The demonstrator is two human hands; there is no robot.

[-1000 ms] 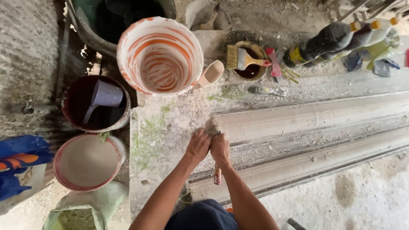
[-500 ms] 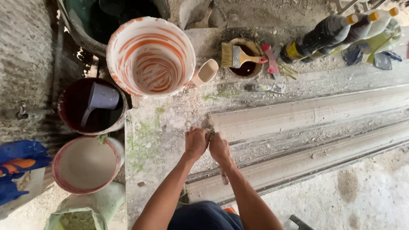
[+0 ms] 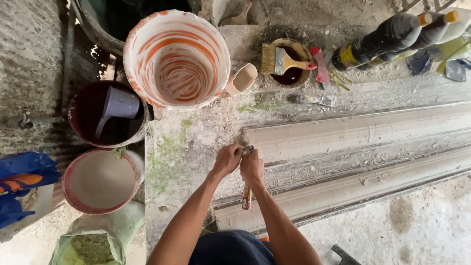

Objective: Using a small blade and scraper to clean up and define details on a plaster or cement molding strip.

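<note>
Working at the near end of this long grey moulding point(image 3: 353, 147) that's lying across my desk point(image 3: 196, 142), both hands bunched together right at its left tip. My left hand point(image 3: 226, 160) is pinching down on the corner of the moulding, fingers curled tight, and my right hand point(image 3: 252, 168) is sitting just beside it, touching it, wrapped around a small tool point(image 3: 247, 195) whose reddish handle is poking out below my palm toward me. Can't really tell what the tool's working end looks like since my fingers are covering it. Around me it's the usual mess: a big orange-and-white bucket point(image 3: 176, 59) is standing at the far edge of the desk with a small beige scoop point(image 3: 243, 78) leaning by it, a wide paintbrush point(image 3: 282, 60) is resting over a little dark pot point(image 3: 289, 73), and a few dark bottles point(image 3: 392, 37) are lying off to the far right, well apart from my hands.
</note>
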